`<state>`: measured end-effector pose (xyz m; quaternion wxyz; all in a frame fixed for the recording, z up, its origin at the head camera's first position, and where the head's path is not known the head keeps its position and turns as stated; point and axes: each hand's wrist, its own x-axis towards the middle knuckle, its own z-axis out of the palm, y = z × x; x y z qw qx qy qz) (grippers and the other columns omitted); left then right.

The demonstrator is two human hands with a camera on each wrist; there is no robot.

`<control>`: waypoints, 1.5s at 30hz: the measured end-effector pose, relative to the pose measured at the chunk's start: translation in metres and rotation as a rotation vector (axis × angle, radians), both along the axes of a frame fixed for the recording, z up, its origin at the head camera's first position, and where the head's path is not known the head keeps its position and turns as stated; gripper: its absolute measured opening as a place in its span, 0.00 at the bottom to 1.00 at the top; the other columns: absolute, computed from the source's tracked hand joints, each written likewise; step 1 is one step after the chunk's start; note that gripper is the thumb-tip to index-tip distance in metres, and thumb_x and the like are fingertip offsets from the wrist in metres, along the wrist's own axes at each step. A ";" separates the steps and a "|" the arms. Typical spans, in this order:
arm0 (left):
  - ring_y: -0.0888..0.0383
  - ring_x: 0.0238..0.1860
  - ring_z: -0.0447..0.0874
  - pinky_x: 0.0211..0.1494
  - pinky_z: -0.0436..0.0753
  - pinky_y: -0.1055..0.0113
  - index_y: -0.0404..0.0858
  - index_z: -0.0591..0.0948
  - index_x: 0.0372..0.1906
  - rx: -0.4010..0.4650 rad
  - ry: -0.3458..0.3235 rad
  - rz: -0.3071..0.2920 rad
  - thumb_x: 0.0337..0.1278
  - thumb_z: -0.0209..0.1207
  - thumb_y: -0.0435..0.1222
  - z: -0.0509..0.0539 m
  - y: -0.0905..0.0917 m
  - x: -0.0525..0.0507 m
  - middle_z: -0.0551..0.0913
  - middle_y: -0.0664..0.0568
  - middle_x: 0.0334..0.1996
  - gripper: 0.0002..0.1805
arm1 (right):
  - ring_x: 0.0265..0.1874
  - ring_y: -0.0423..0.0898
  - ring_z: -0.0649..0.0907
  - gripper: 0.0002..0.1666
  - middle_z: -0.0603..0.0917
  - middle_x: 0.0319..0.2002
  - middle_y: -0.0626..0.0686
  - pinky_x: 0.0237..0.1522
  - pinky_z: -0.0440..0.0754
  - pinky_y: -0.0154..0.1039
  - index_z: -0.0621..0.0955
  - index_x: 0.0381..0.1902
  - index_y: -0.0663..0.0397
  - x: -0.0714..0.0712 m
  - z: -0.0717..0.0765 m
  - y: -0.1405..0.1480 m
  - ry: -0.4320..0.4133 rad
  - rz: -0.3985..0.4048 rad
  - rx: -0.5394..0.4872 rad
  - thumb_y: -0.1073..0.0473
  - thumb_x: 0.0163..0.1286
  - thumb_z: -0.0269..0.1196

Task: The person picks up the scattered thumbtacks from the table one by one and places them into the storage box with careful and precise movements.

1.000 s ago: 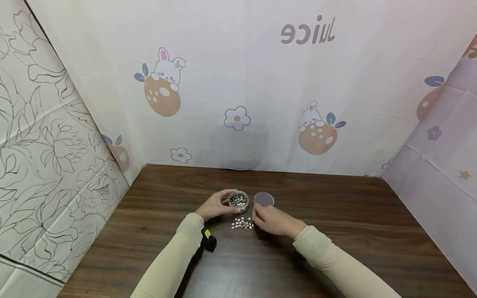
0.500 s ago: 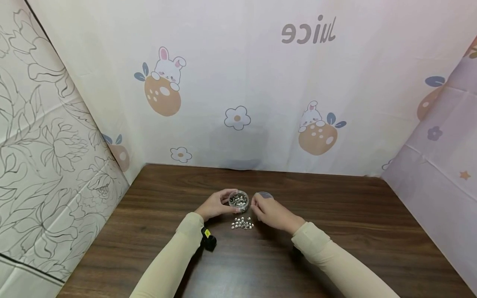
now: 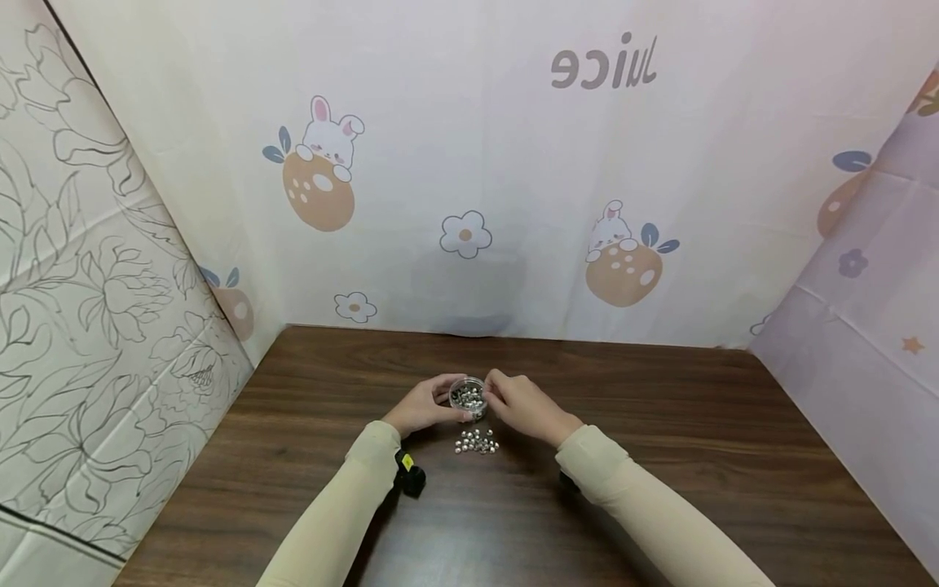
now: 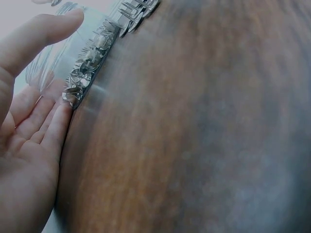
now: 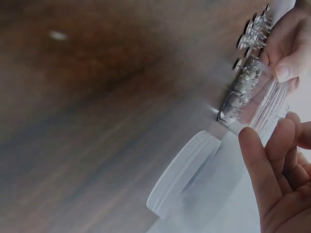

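Observation:
A clear round jar [image 5: 267,109] stands upright on the table, part filled with silver thumbtacks [image 5: 239,94]. My left hand [image 3: 424,405] grips its side, thumb on the near side and fingers behind. Over the jar's right rim is my right hand [image 3: 530,406], fingers curled in. A small metal bit, seemingly a thumbtack [image 4: 56,2], shows at its fingertips in the left wrist view; most of it is hidden. In front of the jar lies a loose pile of thumbtacks [image 3: 475,441], several with points up. The jar's lid [image 5: 182,172] lies beside it, hidden behind my right hand in the head view.
The brown wooden table [image 3: 660,424] extends on both sides. A printed curtain [image 3: 469,163] hangs at its back edge, with more cloth on the left and right. A black wrist camera [image 3: 411,477] sits under my left cuff.
My right hand has moved from beside the loose pile, up and left past the lid, to the jar's rim. My left hand stays on the jar.

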<state>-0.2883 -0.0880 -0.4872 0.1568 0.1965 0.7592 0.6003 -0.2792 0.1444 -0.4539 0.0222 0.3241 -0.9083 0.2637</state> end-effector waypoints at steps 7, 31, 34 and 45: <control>0.44 0.71 0.66 0.73 0.64 0.49 0.35 0.70 0.72 -0.003 0.010 -0.008 0.56 0.72 0.33 0.005 0.000 0.002 0.70 0.44 0.70 0.38 | 0.15 0.36 0.70 0.03 0.75 0.21 0.42 0.19 0.71 0.33 0.77 0.43 0.55 -0.011 -0.002 -0.005 -0.033 -0.009 0.013 0.61 0.78 0.57; 0.45 0.68 0.70 0.72 0.67 0.50 0.35 0.70 0.72 0.002 0.008 -0.002 0.56 0.72 0.33 -0.001 0.001 0.000 0.72 0.43 0.68 0.39 | 0.15 0.36 0.69 0.02 0.75 0.22 0.42 0.20 0.72 0.34 0.76 0.44 0.52 -0.003 -0.001 0.002 -0.045 -0.031 0.051 0.62 0.75 0.59; 0.44 0.68 0.70 0.71 0.68 0.50 0.35 0.69 0.72 0.002 0.006 0.003 0.56 0.72 0.33 -0.001 0.001 0.000 0.71 0.42 0.68 0.39 | 0.17 0.36 0.70 0.02 0.75 0.22 0.42 0.22 0.74 0.34 0.76 0.42 0.51 0.001 -0.003 0.006 -0.052 -0.014 0.073 0.62 0.75 0.59; 0.45 0.68 0.69 0.70 0.69 0.49 0.38 0.69 0.72 -0.004 -0.008 0.012 0.55 0.73 0.33 0.001 0.002 0.002 0.72 0.42 0.67 0.40 | 0.19 0.34 0.73 0.04 0.76 0.21 0.39 0.25 0.76 0.33 0.80 0.36 0.52 0.013 -0.006 0.007 -0.075 0.069 0.129 0.64 0.73 0.61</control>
